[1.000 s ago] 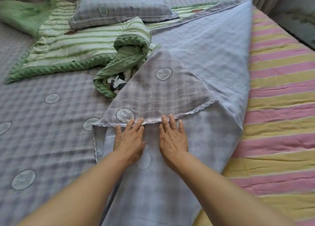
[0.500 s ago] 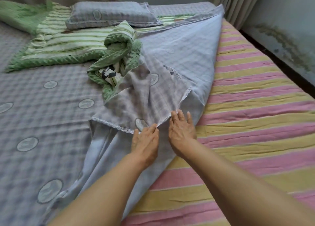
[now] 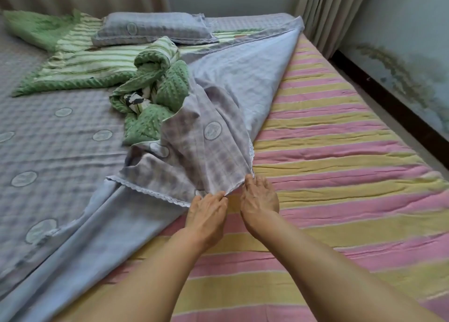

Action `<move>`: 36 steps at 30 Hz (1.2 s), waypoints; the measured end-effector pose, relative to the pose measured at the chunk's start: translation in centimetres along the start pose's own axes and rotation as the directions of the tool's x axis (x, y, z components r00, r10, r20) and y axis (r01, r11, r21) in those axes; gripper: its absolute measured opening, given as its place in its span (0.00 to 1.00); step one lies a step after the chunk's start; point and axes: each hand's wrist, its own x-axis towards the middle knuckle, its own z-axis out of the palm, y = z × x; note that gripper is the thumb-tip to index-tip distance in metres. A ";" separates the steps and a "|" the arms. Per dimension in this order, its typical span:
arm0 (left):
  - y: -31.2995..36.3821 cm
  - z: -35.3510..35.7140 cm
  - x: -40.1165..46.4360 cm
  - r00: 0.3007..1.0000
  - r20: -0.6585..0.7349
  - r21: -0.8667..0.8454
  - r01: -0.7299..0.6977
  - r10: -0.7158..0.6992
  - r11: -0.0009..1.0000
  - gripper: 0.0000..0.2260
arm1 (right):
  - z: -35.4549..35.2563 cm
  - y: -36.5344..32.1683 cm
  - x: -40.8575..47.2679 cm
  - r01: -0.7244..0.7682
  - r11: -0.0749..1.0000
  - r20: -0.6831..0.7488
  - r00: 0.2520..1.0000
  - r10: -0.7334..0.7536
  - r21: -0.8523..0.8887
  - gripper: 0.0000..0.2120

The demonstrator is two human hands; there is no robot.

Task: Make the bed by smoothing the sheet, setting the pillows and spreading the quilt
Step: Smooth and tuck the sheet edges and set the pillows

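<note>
Bed (image 3: 340, 180): pink/yellow striped mattress bare on right side. Sheet (image 3: 218, 132), grey-lilac check w/ round motifs + lace edge, folded back & bunched mid-bed. Green quilt (image 3: 155, 83) crumpled behind it; pillow (image 3: 153, 28) at head. My left hand (image 3: 206, 212) & right hand (image 3: 258, 196), side by side, both pinch sheet's corner, arms outstretched.

The bed (image 3: 340, 166) showed its pink-and-yellow striped mattress cover bare on the right. A lilac checked sheet (image 3: 60, 137) lay over the left side, its corner folded back. On the sheet lay a bunched green quilt (image 3: 150, 88) and, at the head, a pillow (image 3: 153, 28).
</note>
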 end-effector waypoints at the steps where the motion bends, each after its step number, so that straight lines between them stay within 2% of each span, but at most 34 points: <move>1: 1.2 0.0 0.0 1.000 0.000 -0.003 0.016 -0.016 1.000 0.13 | 0.4 0.9 -0.4 0.017 1.000 -0.002 1.000 -0.017 -0.007 0.22; 7: 7.3 0.6 -0.6 0.991 -0.031 -0.026 0.127 -0.128 0.992 0.12 | 3.1 5.8 -2.6 0.136 0.985 -0.032 0.990 -0.141 -0.107 0.23; 10: 9.8 1.0 -1.1 0.991 -0.050 -0.005 0.126 -0.126 0.992 0.14 | 4.4 7.5 -3.9 0.159 0.978 -0.007 0.987 -0.161 -0.135 0.25; 13: 12.7 1.1 -1.8 0.994 -0.045 0.006 0.100 -0.100 0.995 0.14 | 6.2 9.4 -5.5 0.177 0.973 -0.012 0.983 -0.181 -0.151 0.23; 25: 27.8 2.9 -7.0 1.000 0.024 -0.156 0.000 0.004 0.988 0.20 | 13.4 20.4 -16.6 0.081 0.996 0.019 0.997 -0.080 -0.043 0.20; 32: 37.5 4.9 -8.3 0.998 0.024 -0.155 -0.054 0.059 0.986 0.22 | 17.4 27.9 -22.7 0.025 0.992 0.073 0.997 -0.016 -0.121 0.20; 36: 43.0 5.9 -7.5 0.997 0.056 -0.171 -0.036 0.047 0.985 0.23 | 18.9 32.9 -24.6 0.095 0.959 0.093 0.993 -0.073 -0.268 0.20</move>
